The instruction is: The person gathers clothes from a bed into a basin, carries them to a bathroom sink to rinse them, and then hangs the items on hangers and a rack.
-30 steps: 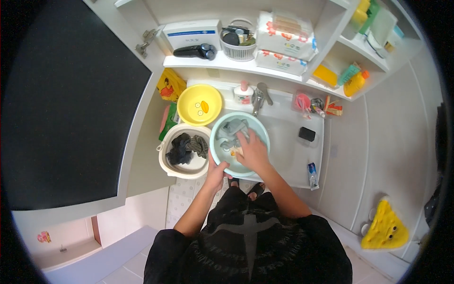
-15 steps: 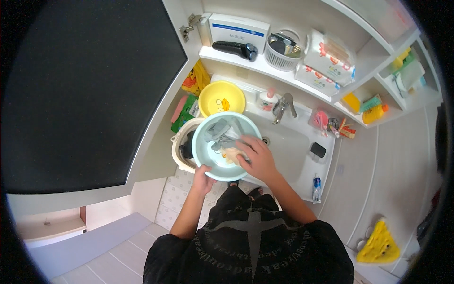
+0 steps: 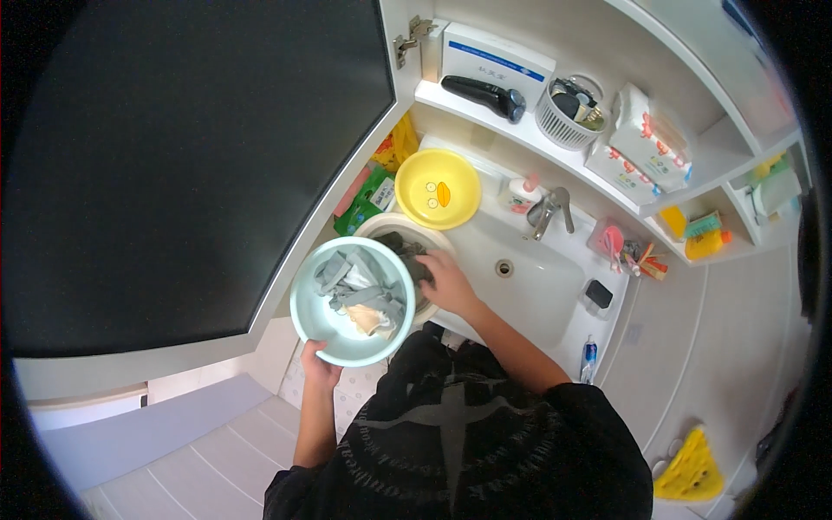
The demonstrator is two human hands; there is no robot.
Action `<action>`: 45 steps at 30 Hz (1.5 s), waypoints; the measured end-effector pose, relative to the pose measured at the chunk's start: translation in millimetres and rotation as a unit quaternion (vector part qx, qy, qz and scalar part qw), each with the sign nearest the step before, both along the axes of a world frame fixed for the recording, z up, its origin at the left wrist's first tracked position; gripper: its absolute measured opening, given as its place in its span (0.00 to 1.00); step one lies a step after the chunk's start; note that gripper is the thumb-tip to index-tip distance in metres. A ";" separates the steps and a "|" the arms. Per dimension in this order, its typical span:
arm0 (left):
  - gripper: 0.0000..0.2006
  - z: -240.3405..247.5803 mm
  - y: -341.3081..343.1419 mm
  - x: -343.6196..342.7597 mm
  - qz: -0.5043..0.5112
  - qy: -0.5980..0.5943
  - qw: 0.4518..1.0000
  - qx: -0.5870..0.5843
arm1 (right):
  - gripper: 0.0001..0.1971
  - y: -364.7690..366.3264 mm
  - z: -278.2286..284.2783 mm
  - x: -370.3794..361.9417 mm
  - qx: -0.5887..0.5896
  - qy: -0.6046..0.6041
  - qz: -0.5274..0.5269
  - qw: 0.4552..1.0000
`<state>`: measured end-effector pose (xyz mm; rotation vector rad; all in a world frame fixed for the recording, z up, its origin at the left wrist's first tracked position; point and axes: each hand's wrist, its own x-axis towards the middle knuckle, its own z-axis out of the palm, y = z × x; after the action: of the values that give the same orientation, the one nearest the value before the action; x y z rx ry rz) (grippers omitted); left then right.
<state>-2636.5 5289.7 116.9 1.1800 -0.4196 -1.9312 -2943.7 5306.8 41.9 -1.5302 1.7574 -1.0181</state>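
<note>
The left hand (image 3: pixel 321 365) clasps the light-blue basin (image 3: pixel 309 321) by its rim. Beside the left edge of the sink (image 3: pixel 533 303), dark clothes (image 3: pixel 394 244) lie in the white tub (image 3: pixel 432 237), at the leftward fingertips of the nearer right hand (image 3: pixel 447 282); whether these pinch cannot be told.

Grey lettering (image 3: pixel 348 459) curves across the black shirt (image 3: pixel 529 451), and small print (image 3: pixel 493 74) marks the white, blue-banded box (image 3: pixel 511 69).

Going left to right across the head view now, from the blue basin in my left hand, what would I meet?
Blue basin → right hand → drain → faucet → toothpaste → yellow triangle
</note>
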 end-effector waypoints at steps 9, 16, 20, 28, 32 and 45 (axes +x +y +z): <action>0.34 0.6 47.6 14.6 0.117 0.008 0.993 0.005 | 0.52 -50.5 -7.6 39.7 0.119 0.205 0.100 0.966; 0.34 7.7 101.0 23.6 0.200 -0.010 0.980 0.003 | 0.51 -74.0 14.6 53.6 0.184 0.222 0.117 0.950; 0.33 15.1 118.1 11.5 0.228 -0.014 0.973 0.009 | 0.37 -87.2 -42.0 51.1 0.146 0.292 0.084 0.942; 0.32 0.3 129.1 22.7 0.238 -0.018 0.970 0.037 | 0.25 -72.6 -42.7 38.1 0.040 0.280 0.107 0.953; 0.31 -5.5 113.1 20.7 0.238 -0.009 0.970 0.043 | 0.28 -48.5 -29.9 44.4 0.052 0.296 0.154 0.941; 0.31 -41.0 82.0 64.9 0.175 0.030 0.984 0.024 | 0.40 17.4 -62.0 29.9 -0.050 0.165 -0.195 0.966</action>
<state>-2571.6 5371.7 75.9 1.1372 -0.1216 -1.6732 -2913.8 5324.3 -20.1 -1.5147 2.3414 -1.0964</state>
